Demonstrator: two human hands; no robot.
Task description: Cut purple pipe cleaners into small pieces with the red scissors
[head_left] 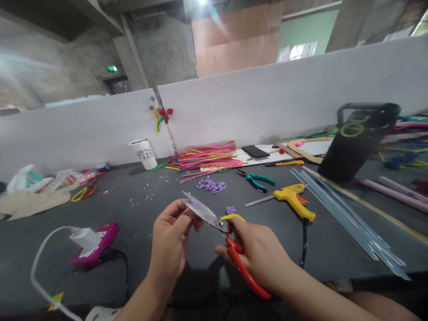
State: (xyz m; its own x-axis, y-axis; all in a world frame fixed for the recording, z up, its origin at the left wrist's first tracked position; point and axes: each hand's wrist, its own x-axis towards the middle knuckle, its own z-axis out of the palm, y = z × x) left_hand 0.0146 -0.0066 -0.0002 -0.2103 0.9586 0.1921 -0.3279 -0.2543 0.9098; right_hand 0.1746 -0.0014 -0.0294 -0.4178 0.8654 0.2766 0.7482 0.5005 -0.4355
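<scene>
A black bottle stands at the right of the dark surface, with clear glue sticks lying in front and a yellow glue gun just beside them. Farther back, a black phone lies near the pale partition; left of it stands a white patterned cup. At the near left, a white plug sits in a magenta socket block.

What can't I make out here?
In the head view:
1. Anything pinched by the left hand: hidden by its grip and the scissors.
2. Part of the red handle: covered by the right hand.
3. The beige sheet's full extent: cut off by the left edge.
4. The blue-and-yellow tangle: blurred, far right.
</scene>
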